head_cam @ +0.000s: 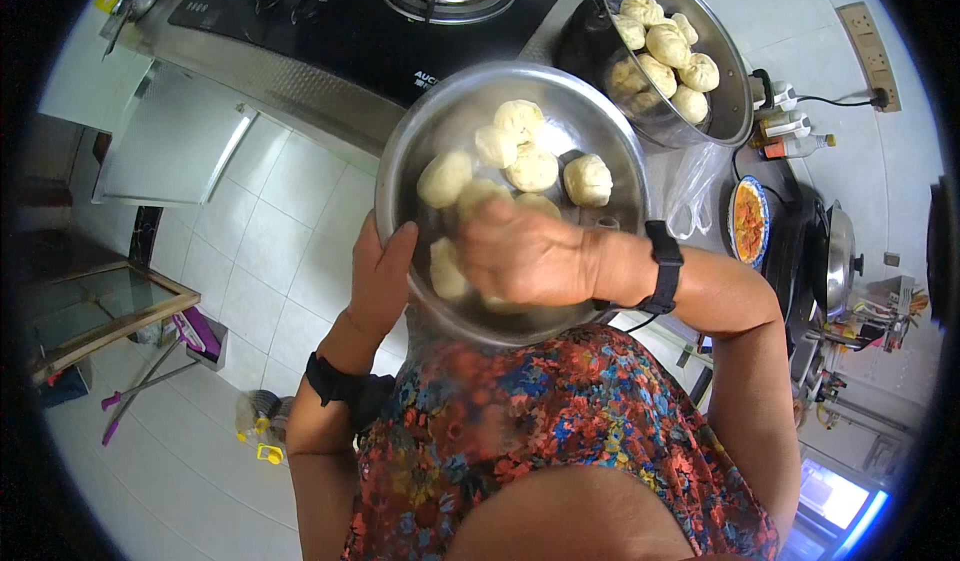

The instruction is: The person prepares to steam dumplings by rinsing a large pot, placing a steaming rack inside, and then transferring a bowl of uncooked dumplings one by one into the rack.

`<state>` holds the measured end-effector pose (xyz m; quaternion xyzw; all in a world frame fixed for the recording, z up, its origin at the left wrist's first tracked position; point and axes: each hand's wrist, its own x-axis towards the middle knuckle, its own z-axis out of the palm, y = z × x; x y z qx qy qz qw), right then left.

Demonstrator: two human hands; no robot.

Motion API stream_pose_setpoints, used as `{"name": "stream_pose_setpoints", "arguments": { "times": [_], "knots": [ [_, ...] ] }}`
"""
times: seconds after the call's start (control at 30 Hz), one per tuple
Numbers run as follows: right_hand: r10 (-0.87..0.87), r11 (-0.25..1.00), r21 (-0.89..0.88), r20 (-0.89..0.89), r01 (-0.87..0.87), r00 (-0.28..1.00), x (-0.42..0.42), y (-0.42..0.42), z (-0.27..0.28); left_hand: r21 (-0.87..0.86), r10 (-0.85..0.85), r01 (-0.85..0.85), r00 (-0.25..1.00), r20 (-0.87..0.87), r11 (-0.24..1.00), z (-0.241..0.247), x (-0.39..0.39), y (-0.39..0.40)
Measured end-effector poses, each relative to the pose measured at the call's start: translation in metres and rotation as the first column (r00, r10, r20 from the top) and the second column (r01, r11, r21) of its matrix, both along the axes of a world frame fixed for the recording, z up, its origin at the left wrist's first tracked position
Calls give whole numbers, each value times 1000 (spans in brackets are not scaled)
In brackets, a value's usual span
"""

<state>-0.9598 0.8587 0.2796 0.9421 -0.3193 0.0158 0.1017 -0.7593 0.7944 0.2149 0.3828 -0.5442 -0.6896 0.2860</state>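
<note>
A round stainless steel basin (409, 122) is held against my front, with several pale steamed buns (533, 168) in it. My left hand (379, 276) grips the basin's left rim, its thumb over the edge. Inside the basin, my right hand (529, 253) reaches down among the buns in the near half. Its curled fingertips are blurred and partly hidden, so whether they hold a bun is unclear. One bun (588, 181) sits apart at the right side. Beyond the basin's upper right, a deep steel pot (731, 103) holds several more buns (668, 45).
A black gas cooktop (337, 28) lies beyond the basin. On the right are a clear plastic bag (694, 193), a blue-rimmed dish of food (748, 220), bottles (799, 146) and a lidded pan (840, 261). A purple-handled broom and dustpan (199, 336) stand on the floor at left.
</note>
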Motion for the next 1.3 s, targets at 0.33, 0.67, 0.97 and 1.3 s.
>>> {"name": "stream_pose_setpoints", "arguments": {
  "times": [0.33,0.67,0.97,1.3],
  "knots": [
    [103,995,9,51,-104,993,-5,4,-18,41,7,-7,1000,-11,999,1,-1,2],
    [-246,967,139,326,211,913,-36,23,13,118,18,-7,996,-92,993,11,-3,2],
    [-819,568,574,468,590,333,-85,-21,-1,67,-11,12,1000,-12,998,2,2,1],
    [-892,447,580,234,681,386,-83,-55,-30,78,-14,16,999,-29,997,1,1,1]
  ]
}}
